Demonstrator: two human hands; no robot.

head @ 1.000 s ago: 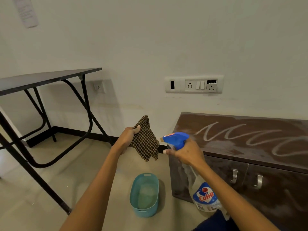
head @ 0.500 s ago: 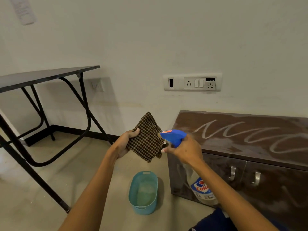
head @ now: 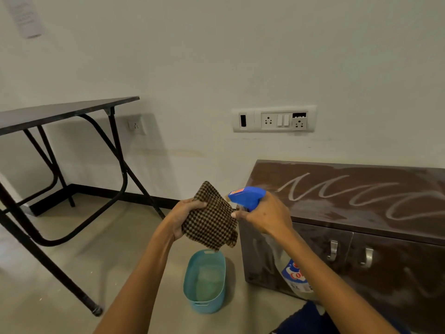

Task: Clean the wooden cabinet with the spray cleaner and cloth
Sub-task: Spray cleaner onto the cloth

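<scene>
Cabinet (head: 337, 194) stood low on the floor at your right, backed against the wall. Its brown top was marked with pale looping streaks and a hazy film, and its two doors looked dusty too.

From the head camera, your left hand (head: 183, 216) gripped the checked cloth (head: 212, 222), which was bunched and held up in front of you above the teal tub (head: 190, 280) on the floor. Your right hand (head: 265, 218) was wrapped round the neck of the spray bottle (head: 248, 196). Your index finger reached forward under the blue head, on the trigger as far as I could judge. The nozzle pointed at the cloth's upper edge from just beside it, not at the wood.

The step, as I read it, was dampening the cloth. It called for a little more gap between nozzle and fabric, so the mist would spread across the face rather than soak one corner. Short squeezes would have done, with the cloth kept over the tub to catch drips. The spray needed to stay low, away from the socket panel (head: 274, 119) on the wall above. A flatter, opened cloth would have taken the cleaner more evenly before wiping.
</scene>
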